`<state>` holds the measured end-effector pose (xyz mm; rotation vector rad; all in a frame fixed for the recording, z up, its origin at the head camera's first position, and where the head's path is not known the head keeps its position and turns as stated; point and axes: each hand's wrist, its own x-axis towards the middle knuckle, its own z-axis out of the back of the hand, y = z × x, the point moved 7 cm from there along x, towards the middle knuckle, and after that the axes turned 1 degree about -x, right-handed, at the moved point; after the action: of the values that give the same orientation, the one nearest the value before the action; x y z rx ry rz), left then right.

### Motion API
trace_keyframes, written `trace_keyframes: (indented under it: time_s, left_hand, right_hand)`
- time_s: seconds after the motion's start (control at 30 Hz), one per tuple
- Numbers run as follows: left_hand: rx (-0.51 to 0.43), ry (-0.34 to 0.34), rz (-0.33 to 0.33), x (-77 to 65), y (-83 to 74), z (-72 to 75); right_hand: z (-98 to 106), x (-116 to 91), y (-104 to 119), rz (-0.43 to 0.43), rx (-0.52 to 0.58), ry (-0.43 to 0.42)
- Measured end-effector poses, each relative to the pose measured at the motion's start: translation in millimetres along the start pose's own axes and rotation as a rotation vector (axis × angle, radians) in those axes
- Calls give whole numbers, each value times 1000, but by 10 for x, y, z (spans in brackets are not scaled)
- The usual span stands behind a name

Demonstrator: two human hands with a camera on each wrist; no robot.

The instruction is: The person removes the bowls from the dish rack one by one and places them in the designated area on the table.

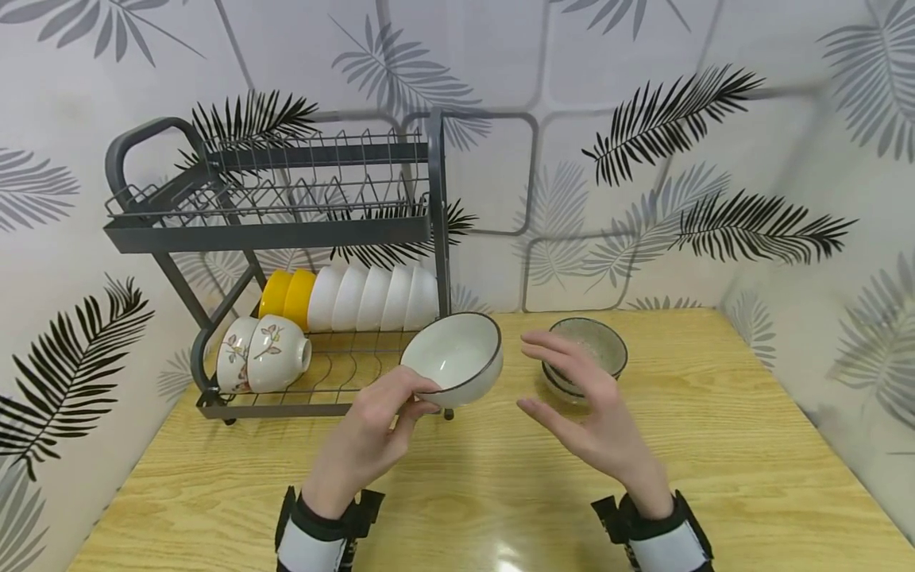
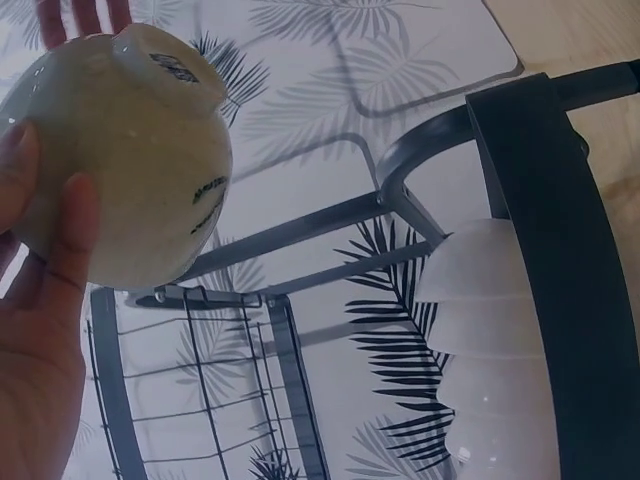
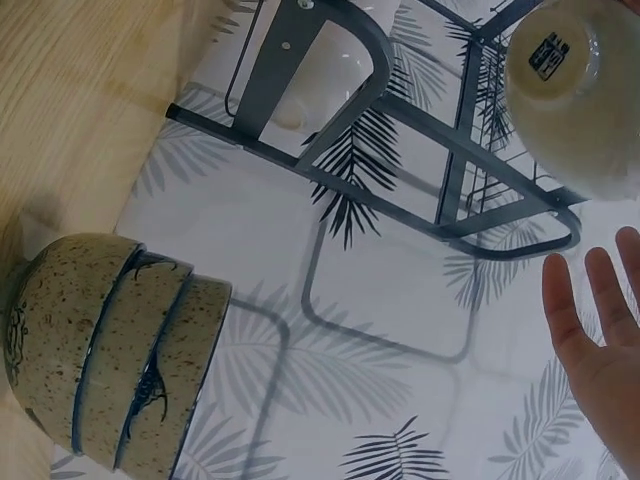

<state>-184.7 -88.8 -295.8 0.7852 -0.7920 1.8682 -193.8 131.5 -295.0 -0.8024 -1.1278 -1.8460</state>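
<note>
A white bowl with a dark rim (image 1: 457, 357) is held up in front of the rack's right end, its inside turned toward me. My left hand (image 1: 373, 429) pinches its near left edge between thumb and fingers. In the left wrist view the bowl's outside (image 2: 150, 170) shows dark marks and a foot ring. Fingers spread, my right hand (image 1: 589, 405) is held apart from that bowl, with nothing in its grasp. Behind the right hand stands a stack of speckled bowls (image 1: 608, 345), partly hidden by it; the right wrist view shows the stack (image 3: 120, 350) from the side.
A dark two-tier dish rack (image 1: 286, 234) stands at the back left. Its lower tier holds yellow bowls (image 1: 286, 295), several white bowls (image 1: 372, 298) and two flowered bowls (image 1: 275, 353). The wooden table (image 1: 500, 477) meets a leaf-patterned wall (image 1: 643, 159).
</note>
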Motion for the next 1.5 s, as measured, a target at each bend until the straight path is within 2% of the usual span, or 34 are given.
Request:
trace_keyframes:
  time_s: [0.23, 0.47, 0.73, 1.0, 1.37, 1.5]
  left_hand:
    - [33, 98, 23, 15, -78, -116]
    - [52, 145, 1, 42, -159, -188]
    - [42, 174, -21, 61, -215, -243]
    - [64, 209, 1, 49, -207, -274]
    - [17, 195, 45, 57, -174, -291]
    - [56, 155, 45, 64, -156, -254]
  right_hand:
    - [-124, 25, 167, 133, 26, 39]
    - [-209, 3, 236, 191, -48, 83]
    - [-271, -39, 176, 147, -163, 166]
    - [-285, -68, 156, 136, -279, 180]
    - [-264, -60, 196, 224, -323, 108]
    - [-233, -62, 161, 221, -329, 109]
